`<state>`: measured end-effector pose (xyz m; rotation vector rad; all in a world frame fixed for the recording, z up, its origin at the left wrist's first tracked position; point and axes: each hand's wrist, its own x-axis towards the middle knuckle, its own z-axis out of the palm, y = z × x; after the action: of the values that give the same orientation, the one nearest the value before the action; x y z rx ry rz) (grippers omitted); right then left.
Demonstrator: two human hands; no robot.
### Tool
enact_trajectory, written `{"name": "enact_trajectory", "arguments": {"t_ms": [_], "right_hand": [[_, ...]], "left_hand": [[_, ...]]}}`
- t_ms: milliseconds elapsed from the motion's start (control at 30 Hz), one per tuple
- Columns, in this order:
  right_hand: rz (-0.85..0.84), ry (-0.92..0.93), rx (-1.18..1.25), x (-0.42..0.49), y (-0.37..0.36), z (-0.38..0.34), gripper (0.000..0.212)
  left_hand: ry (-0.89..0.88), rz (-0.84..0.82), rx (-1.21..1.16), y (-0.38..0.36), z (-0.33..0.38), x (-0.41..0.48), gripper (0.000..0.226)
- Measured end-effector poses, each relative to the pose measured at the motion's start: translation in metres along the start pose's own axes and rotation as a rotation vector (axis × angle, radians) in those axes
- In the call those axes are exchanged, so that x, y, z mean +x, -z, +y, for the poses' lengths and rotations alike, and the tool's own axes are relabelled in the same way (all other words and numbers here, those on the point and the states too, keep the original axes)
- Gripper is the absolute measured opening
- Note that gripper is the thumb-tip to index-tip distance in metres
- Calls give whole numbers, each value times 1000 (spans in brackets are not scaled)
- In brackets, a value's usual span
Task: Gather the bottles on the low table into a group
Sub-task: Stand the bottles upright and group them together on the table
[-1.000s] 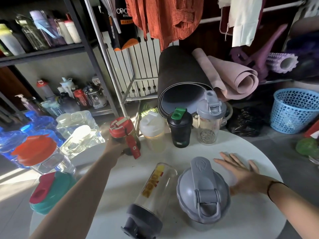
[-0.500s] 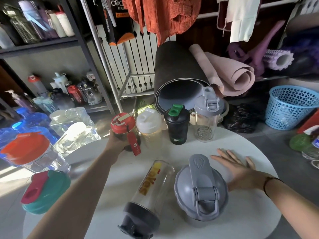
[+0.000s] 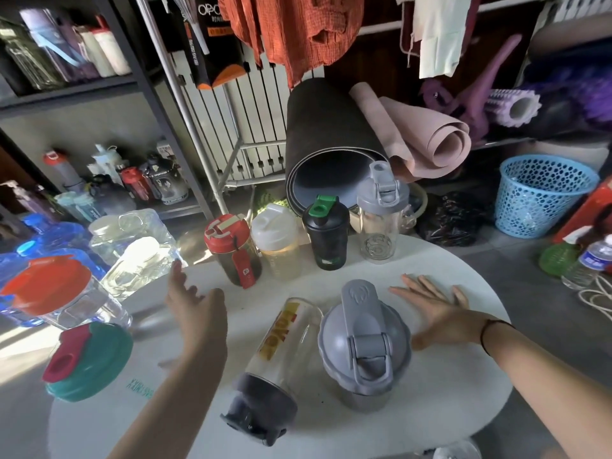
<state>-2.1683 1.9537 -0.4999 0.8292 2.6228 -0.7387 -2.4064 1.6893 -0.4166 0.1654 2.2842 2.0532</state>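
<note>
A row of bottles stands at the far edge of the round white table (image 3: 447, 392): a red-lidded dark bottle (image 3: 233, 248), a white-lidded bottle (image 3: 277, 241), a black bottle with a green cap (image 3: 327, 231) and a clear bottle with a grey lid (image 3: 379, 213). Nearer me are a big grey-lidded bottle (image 3: 364, 339), a clear bottle with yellow lettering (image 3: 276, 356), a teal-lidded bottle (image 3: 87, 359) and an orange-lidded bottle (image 3: 49, 293). My left hand (image 3: 195, 309) hovers open, apart from the red-lidded bottle. My right hand (image 3: 437, 309) rests flat on the table beside the big grey lid.
Clear and blue water jugs (image 3: 132, 246) crowd the floor at left below a black shelf (image 3: 76, 91) full of bottles. Rolled mats (image 3: 331, 140) lean behind the table. A blue basket (image 3: 543, 193) and a small water bottle (image 3: 592, 263) sit at right.
My left hand has let go of the red-lidded bottle, which now stands next to the white-lidded one, and has drawn back toward me. My right hand stays flat.
</note>
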Motion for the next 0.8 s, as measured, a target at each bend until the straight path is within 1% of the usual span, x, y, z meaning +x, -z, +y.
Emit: {"name": "enact_trajectory", "arguments": {"t_ms": [33, 67, 133, 167, 200, 233, 267, 333, 400, 467, 533, 567, 600, 667, 733, 800], "right_hand": [[9, 1, -9, 0, -1, 1, 120], [18, 3, -22, 0, -2, 1, 120], [22, 15, -36, 0, -2, 2, 120], [22, 20, -32, 0, -1, 2, 120], [23, 22, -26, -1, -1, 2, 119], [26, 23, -24, -2, -2, 2, 118], [30, 23, -25, -3, -2, 2, 118], [45, 31, -26, -5, -3, 1, 117], [59, 36, -22, -6, -4, 1, 115], [73, 43, -16, -9, -3, 1, 113], [81, 55, 0, -9, -4, 2, 112], [79, 58, 6, -9, -4, 3, 110], [71, 60, 12, -9, -3, 3, 108], [30, 83, 82, -14, 5, 1, 104], [-47, 166, 269, -25, 18, -2, 106], [-141, 241, 415, -38, 28, -7, 111]], "left_hand": [[-61, -98, -93, 7, 11, -23, 72], [-117, -251, -159, 13, 20, -45, 64], [-219, -632, -224, 25, 32, -82, 51], [-267, -799, -195, 29, 37, -97, 56], [-311, -923, -126, 31, 39, -108, 72], [-350, -1009, -46, 29, 37, -115, 88], [-371, -1052, 30, 26, 35, -122, 101], [-402, -1082, 136, 15, 31, -135, 118], [-449, -1000, 192, 2, 21, -143, 124], [-553, -871, 251, -9, 11, -141, 122], [-709, -774, 294, -20, 2, -137, 115], [-750, -740, 291, -24, -1, -135, 111], [-746, -724, 276, -28, -1, -133, 109], [-674, -727, 227, -35, 3, -129, 108], [-636, -722, 190, -46, 8, -124, 107], [-652, -693, 177, -61, 17, -119, 106]]}}
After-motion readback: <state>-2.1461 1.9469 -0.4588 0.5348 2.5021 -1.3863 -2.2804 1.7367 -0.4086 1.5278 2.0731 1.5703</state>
